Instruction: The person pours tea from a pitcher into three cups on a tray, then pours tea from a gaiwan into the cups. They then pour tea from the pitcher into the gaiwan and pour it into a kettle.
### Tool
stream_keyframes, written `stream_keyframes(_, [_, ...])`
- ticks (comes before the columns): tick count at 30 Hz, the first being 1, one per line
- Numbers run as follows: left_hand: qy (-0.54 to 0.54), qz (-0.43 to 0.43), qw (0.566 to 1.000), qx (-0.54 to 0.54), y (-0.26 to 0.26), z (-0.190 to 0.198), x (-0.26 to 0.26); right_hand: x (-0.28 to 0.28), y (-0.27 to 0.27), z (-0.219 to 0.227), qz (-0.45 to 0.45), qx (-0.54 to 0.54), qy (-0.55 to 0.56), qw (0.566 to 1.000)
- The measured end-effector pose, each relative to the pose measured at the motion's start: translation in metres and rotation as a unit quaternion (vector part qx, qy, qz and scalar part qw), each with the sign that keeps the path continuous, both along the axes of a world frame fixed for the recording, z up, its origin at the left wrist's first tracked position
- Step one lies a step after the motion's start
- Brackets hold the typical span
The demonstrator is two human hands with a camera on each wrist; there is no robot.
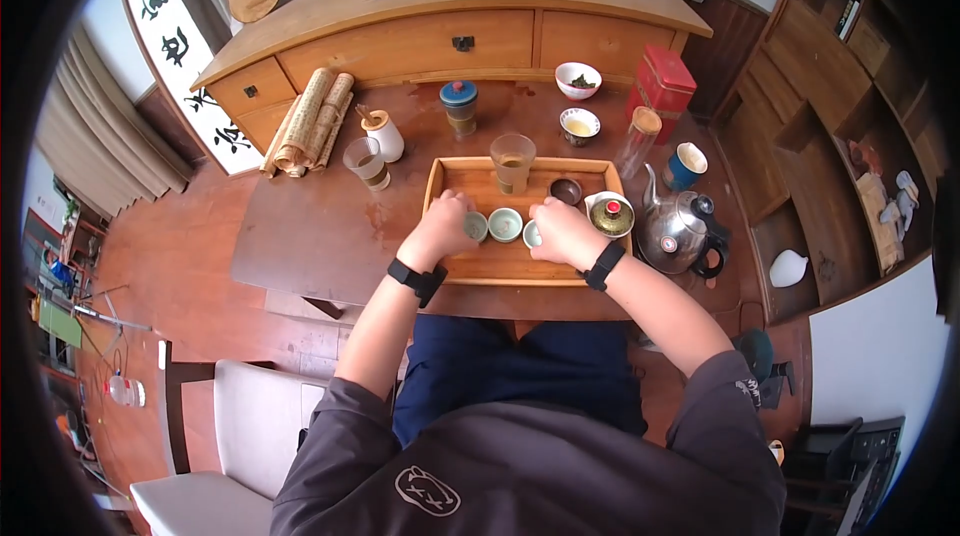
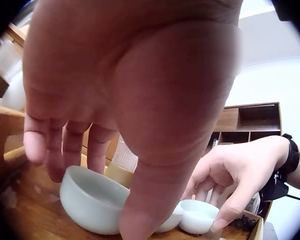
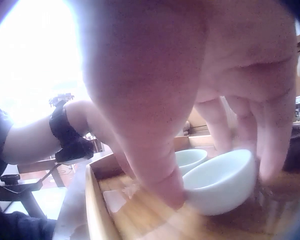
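Note:
Three small pale green cups stand in a row in the wooden tray (image 1: 500,282). In the head view the left hand (image 1: 438,232) pinches the leftmost cup (image 1: 476,228) and the right hand (image 1: 566,236) pinches the rightmost cup (image 1: 531,234). Between them the middle cup (image 1: 505,225) is untouched. The left wrist view shows the thumb at the near side of the left cup (image 2: 90,202), with the fingers beyond it. Tilted in the right wrist view, the right cup (image 3: 222,185) sits between thumb and fingers.
The tray also holds a glass pitcher (image 1: 512,168), a small dark cup (image 1: 566,191) and a lidded gaiwan (image 1: 611,217). Right of it stands a steel kettle (image 1: 675,236). Behind are a blue-lidded cup (image 1: 459,108), two bowls and a red box (image 1: 662,86); rolled mats (image 1: 310,126) lie left.

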State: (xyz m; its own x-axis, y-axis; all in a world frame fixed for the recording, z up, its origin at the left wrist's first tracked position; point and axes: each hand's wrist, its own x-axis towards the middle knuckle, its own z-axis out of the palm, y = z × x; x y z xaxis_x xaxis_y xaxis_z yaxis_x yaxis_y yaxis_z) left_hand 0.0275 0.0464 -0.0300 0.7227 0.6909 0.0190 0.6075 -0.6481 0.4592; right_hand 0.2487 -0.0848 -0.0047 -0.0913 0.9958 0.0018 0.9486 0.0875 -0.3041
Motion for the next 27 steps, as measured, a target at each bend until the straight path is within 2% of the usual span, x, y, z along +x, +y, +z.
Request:
stream_keyframes(4, [-0.019, -0.015, 1.000, -0.002, 0.000, -0.014, 0.006, 0.004, 0.002, -0.006, -0.007, -0.001, -0.008, 1.000])
stream_keyframes(10, [0.009, -0.018, 0.999, -0.026, -0.015, 0.002, 0.017, 0.009, 0.003, -0.020, -0.026, 0.031, -0.014, 0.999])
stream_keyframes(13, [0.004, -0.041, 0.999, -0.026, -0.018, 0.001, 0.023, 0.005, 0.003, -0.021, -0.025, 0.040, -0.034, 0.998])
stream_keyframes(20, [0.021, -0.033, 0.999, -0.028, -0.019, 0.003, 0.029, 0.002, 0.000, -0.021, -0.022, 0.062, -0.093, 0.993])
stream_keyframes(27, [0.034, -0.052, 0.997, -0.039, -0.017, 0.002, 0.028, -0.001, -0.002, -0.021, -0.030, 0.082, -0.092, 0.992])
